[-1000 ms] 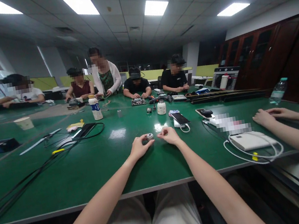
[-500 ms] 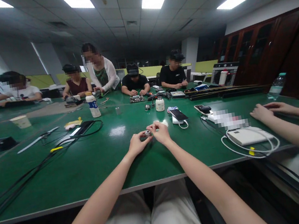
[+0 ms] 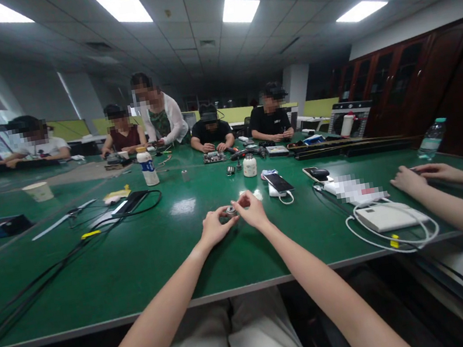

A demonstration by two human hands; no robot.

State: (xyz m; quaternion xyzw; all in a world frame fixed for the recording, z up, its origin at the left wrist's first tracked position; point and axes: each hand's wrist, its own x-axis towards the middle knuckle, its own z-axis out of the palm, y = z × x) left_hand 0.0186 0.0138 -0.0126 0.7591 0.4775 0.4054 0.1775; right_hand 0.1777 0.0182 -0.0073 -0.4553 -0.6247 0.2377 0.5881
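Between my two hands is a small, round, silvery metal part (image 3: 231, 210), just above or on the green table; I cannot tell which. My left hand (image 3: 215, 227) closes its thumb and fingers around the part from the left. From the right, my right hand (image 3: 250, 210) is pinched at the part's top edge. Its fingertips partly cover the part, so finer detail is hidden. Beyond my hands stand a white jar (image 3: 249, 166), a few small metal pieces (image 3: 230, 170) and a grey metal cylinder (image 3: 185, 175).
Black cables (image 3: 64, 262) cross the table on the left. A phone (image 3: 279, 182) lies to the right, and a white box (image 3: 392, 216) with looped cable lies farther right, near a neighbour's hands (image 3: 410, 179). A milk bottle (image 3: 148, 169) stands ahead. Several people sit or stand across the table.
The camera view has tilted slightly upward, so the scene sits a little lower. Both hands stay at the metal part, with the right fingers shifted slightly on it.
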